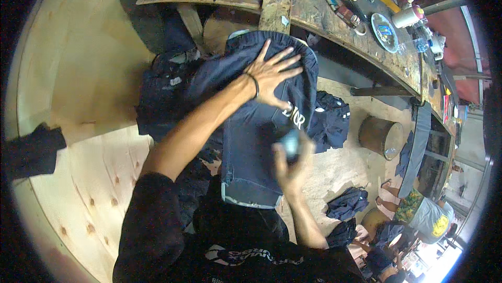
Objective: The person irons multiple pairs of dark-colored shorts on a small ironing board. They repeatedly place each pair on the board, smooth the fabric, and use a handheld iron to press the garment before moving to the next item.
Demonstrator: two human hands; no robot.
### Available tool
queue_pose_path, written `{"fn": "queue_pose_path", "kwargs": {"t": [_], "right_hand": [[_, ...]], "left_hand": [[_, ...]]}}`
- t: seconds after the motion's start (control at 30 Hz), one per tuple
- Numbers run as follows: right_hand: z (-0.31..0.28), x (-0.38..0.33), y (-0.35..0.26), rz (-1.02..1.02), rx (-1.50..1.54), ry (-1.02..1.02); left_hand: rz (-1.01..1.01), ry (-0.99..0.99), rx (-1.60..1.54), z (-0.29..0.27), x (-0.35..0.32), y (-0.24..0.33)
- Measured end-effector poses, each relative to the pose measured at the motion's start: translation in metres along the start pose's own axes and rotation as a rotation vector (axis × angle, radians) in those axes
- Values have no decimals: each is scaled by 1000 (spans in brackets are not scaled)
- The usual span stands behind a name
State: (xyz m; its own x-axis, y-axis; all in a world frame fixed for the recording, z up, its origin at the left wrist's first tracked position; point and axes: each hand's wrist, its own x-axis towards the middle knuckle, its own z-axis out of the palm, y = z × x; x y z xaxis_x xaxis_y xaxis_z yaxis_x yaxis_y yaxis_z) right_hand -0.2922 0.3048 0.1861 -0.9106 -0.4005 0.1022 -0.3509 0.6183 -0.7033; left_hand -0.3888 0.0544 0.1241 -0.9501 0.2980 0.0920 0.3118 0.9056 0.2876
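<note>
A dark navy garment (248, 142) with a gathered upper edge and white printed lettering lies spread in front of me, over what looks like a pale-edged board. My left hand (272, 76), with a dark band at the wrist, presses flat on its upper part, fingers spread wide. Just below the lettering, my right hand (295, 170) is closed around a light blue object (291, 144), held at or just over the cloth. Motion smears that object, so its kind does not show, nor whether it touches the fabric.
A worn wooden workbench (308, 8) runs along the far side, bearing tape rolls, a plate (384, 33) and a thread cone (408, 17). Dark garments (332, 121) lie in piles on both sides. A round drum-like stool (380, 137) stands right; other people (426, 215) sit at lower right.
</note>
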Motion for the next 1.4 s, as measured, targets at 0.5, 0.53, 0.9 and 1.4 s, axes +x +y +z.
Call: {"fn": "queue_pose_path", "kwargs": {"t": [0.5,0.53,0.9,1.4], "right_hand": [[61,39,-21,-456,14,-403],[56,38,-17,-476,66,-492],[29,-24,20,-370,-193,-428],[4,-3,19,-518,61,-552]], "left_hand": [[-88,85,-105,7,44,-39],[-59,109,-161,6,45,-38],[-46,125,-178,9,44,-41],[-433,224,28,16,7,12]]}}
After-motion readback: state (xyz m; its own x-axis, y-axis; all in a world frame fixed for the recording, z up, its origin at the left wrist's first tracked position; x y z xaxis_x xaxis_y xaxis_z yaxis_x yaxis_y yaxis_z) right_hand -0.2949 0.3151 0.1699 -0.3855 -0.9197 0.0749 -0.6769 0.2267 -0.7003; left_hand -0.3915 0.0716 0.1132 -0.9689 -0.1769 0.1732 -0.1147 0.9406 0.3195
